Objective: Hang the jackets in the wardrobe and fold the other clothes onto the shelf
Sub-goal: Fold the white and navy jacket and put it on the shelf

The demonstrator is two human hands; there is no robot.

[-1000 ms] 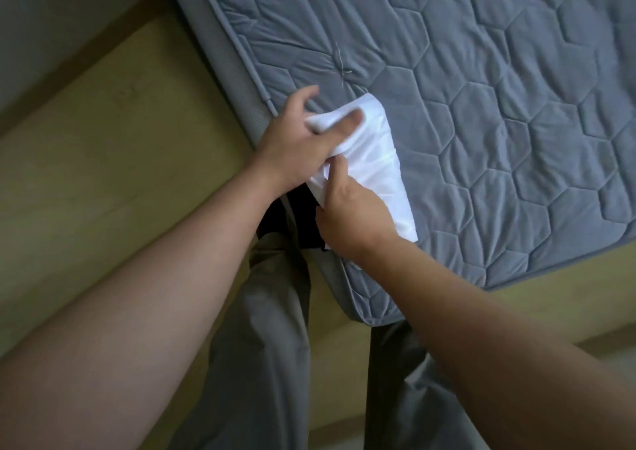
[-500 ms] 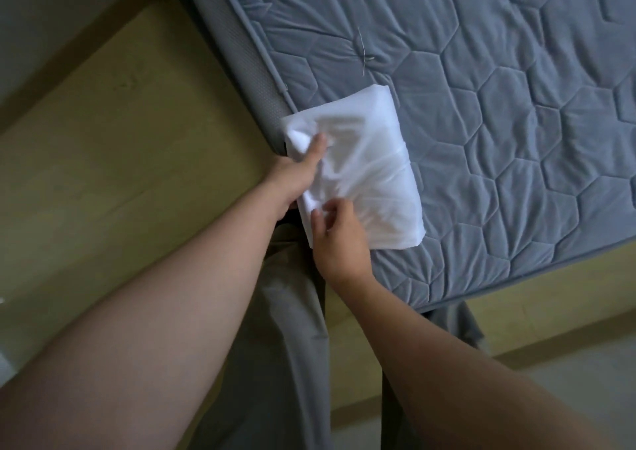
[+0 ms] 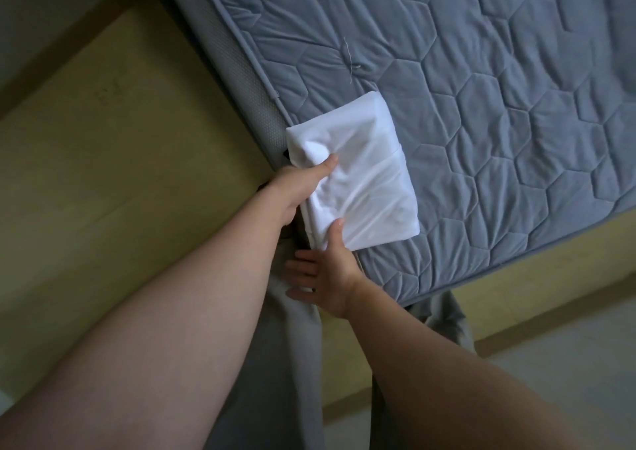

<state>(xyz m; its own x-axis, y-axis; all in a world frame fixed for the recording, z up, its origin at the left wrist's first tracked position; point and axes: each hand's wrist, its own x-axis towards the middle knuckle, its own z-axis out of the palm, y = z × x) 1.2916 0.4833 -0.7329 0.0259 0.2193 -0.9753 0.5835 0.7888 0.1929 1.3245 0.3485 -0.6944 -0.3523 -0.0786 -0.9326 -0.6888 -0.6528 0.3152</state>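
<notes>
The folded white cloth [image 3: 358, 181] lies at the near edge of the grey mattress [image 3: 499, 105], with one corner hanging past the side. My left hand [image 3: 296, 188] pinches its left edge, thumb on top and the other fingers hidden beneath. My right hand [image 3: 325, 274] rests its thumb on the near corner, fingers straight and spread. Below are grey trousers [image 3: 292, 363] and yellowish wood [image 3: 120, 174].

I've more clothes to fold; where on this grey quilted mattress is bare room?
Bare: the grey quilted mattress right of and beyond the folded white garment. Crowded: the near-left corner, where the left hand grips it and the right hand touches it.
</notes>
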